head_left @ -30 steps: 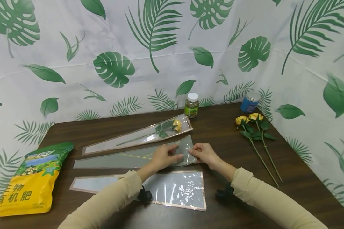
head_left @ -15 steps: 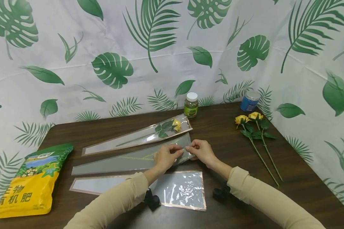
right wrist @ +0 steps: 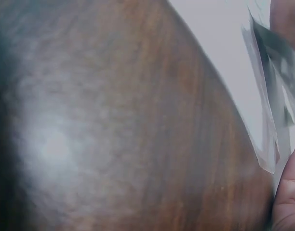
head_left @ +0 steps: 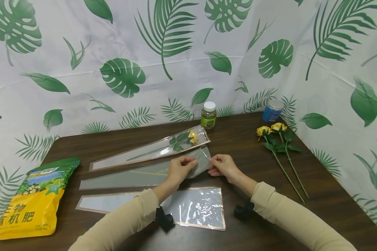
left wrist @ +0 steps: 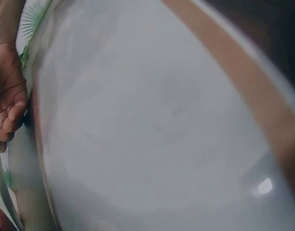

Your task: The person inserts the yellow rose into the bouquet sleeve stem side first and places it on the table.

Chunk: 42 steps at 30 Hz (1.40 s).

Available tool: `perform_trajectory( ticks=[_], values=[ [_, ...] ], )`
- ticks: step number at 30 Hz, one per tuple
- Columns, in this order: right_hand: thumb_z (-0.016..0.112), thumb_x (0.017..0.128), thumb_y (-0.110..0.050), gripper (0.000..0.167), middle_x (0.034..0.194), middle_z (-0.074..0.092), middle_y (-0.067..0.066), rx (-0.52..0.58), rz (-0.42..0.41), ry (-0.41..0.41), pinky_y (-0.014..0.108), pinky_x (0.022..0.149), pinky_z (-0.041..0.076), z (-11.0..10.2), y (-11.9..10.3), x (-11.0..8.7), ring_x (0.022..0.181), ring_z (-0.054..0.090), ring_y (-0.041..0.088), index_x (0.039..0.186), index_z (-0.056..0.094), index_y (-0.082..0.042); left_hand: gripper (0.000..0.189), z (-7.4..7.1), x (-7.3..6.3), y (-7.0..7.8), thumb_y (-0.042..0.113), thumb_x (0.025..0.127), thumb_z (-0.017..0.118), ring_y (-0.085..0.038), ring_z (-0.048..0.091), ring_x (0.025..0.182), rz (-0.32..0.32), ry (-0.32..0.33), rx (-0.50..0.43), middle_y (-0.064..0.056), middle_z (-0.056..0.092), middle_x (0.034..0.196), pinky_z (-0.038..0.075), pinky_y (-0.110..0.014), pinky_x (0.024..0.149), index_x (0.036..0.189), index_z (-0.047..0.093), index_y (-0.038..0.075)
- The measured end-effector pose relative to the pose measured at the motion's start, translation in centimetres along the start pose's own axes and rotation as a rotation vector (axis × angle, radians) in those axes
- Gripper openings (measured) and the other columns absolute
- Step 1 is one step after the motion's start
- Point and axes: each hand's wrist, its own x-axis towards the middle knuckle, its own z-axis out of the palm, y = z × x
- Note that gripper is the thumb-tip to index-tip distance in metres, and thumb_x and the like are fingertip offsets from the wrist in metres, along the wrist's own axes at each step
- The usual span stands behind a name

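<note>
A long grey tapered flower sleeve [head_left: 113, 177] with yellow lines lies in the middle of the table, its wide end lifted and bent. My left hand [head_left: 177, 170] pinches this end between thumb and fingers. At the end's right edge, my right hand [head_left: 223, 168] pinches the film with its fingertips. In the right wrist view, the sleeve's thin clear edge [right wrist: 264, 115] stands raised above the tabletop. Behind it, a clear-fronted sleeve holds a yellow rose [head_left: 193, 137]. A pale sleeve [head_left: 201, 209] with a copper-coloured border lies in front, partly hidden by my left forearm.
Two yellow roses [head_left: 271, 129] with long stems lie at the right. A white-lidded jar [head_left: 208, 116] and a blue can [head_left: 272, 111] stand at the back. A yellow-green fertilizer bag [head_left: 34, 205] lies at the left. Leaf-printed cloth hangs behind the table [head_left: 248, 139].
My hands came close together at the grey sleeve's wide end, then moved slightly apart, my right hand to the right edge. The sleeve's narrow tip shifted a little toward me, then partly back.
</note>
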Motion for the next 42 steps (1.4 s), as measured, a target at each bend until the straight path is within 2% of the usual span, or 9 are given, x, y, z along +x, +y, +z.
perform_trajectory(
  ticks=[4,9,12,16,21,26,31,35,42],
  values=[
    [0.054,0.094,-0.009,0.014,0.060,0.063,0.004,0.019,0.053,0.025,0.022,0.049,0.052,0.2,0.0,0.3,0.050,0.062,0.010,0.089,0.058,0.003,0.022,-0.5,0.1,-0.3,0.013,0.081,0.074,-0.001,0.054,0.067,-0.019,-0.001,-0.189,-0.004,0.071,0.084,0.042,-0.014,0.059,0.096,0.070,-0.004],
    [0.052,0.096,-0.010,0.016,0.063,0.062,0.004,0.023,0.063,-0.071,0.021,0.050,0.051,2.6,-0.6,1.2,0.051,0.062,0.009,0.090,0.058,0.003,0.025,-3.2,-0.5,-0.4,0.012,0.080,0.074,0.001,0.052,0.064,-0.057,0.111,-0.211,0.009,0.066,0.071,0.039,-0.014,0.057,0.097,0.069,-0.006],
    [0.053,0.096,-0.015,0.020,0.066,0.062,0.004,0.041,0.035,-0.080,0.022,0.053,0.053,2.9,-0.8,1.4,0.054,0.062,0.009,0.093,0.059,0.004,0.026,-4.0,-0.7,-0.5,0.013,0.080,0.074,0.001,0.052,0.064,-0.078,0.133,-0.194,0.012,0.065,0.070,0.039,-0.013,0.058,0.098,0.069,-0.005],
    [0.054,0.096,-0.014,0.023,0.069,0.063,0.001,0.090,-0.044,0.044,0.023,0.058,0.054,-0.3,-0.9,0.8,0.060,0.063,0.009,0.102,0.057,0.009,0.028,-3.6,-0.6,-0.4,0.015,0.080,0.075,0.001,0.052,0.065,-0.077,0.082,-0.186,0.011,0.064,0.071,0.040,-0.014,0.059,0.099,0.069,-0.005],
    [0.053,0.095,-0.007,0.028,0.076,0.062,-0.002,0.062,-0.126,0.277,0.021,0.067,0.054,-7.5,-0.9,-0.8,0.067,0.063,0.005,0.115,0.052,0.013,0.025,-2.6,-0.4,-0.4,0.014,0.080,0.074,0.000,0.052,0.064,-0.064,0.058,-0.189,0.011,0.064,0.070,0.040,-0.014,0.057,0.097,0.069,-0.004],
    [0.053,0.095,-0.008,0.033,0.086,0.061,0.003,-0.123,-0.124,0.447,0.022,0.073,0.054,-13.9,-0.4,-3.2,0.073,0.062,0.004,0.122,0.050,0.012,0.023,-2.0,-0.4,-0.4,0.013,0.081,0.073,0.000,0.053,0.064,-0.061,0.027,-0.192,0.011,0.064,0.069,0.040,-0.014,0.057,0.096,0.069,-0.004],
    [0.053,0.095,-0.008,0.031,0.103,0.061,0.023,-0.450,-0.108,0.508,0.029,0.075,0.055,-17.5,-0.4,-5.6,0.083,0.065,0.019,0.120,0.055,0.010,0.024,-1.2,-0.2,-0.1,0.014,0.081,0.074,-0.001,0.053,0.065,-0.052,-0.011,-0.194,0.010,0.063,0.070,0.041,-0.014,0.058,0.097,0.069,-0.003],
    [0.056,0.093,-0.007,0.027,0.105,0.062,0.030,-0.671,-0.112,0.488,0.035,0.068,0.056,-18.6,-0.7,-6.5,0.081,0.067,0.032,0.113,0.059,0.010,0.024,-0.7,0.0,0.1,0.016,0.081,0.074,-0.001,0.053,0.065,-0.045,-0.030,-0.184,0.010,0.064,0.070,0.040,-0.014,0.056,0.096,0.069,-0.002],
    [0.060,0.089,-0.005,0.020,0.088,0.066,0.025,-0.802,-0.082,0.398,0.031,0.053,0.051,-18.2,-1.0,-6.2,0.060,0.062,0.020,0.103,0.060,0.010,0.021,-0.8,-0.1,-0.1,0.013,0.081,0.074,-0.001,0.052,0.063,-0.057,-0.023,-0.190,0.011,0.063,0.069,0.038,-0.014,0.054,0.095,0.070,-0.002]
  ],
)
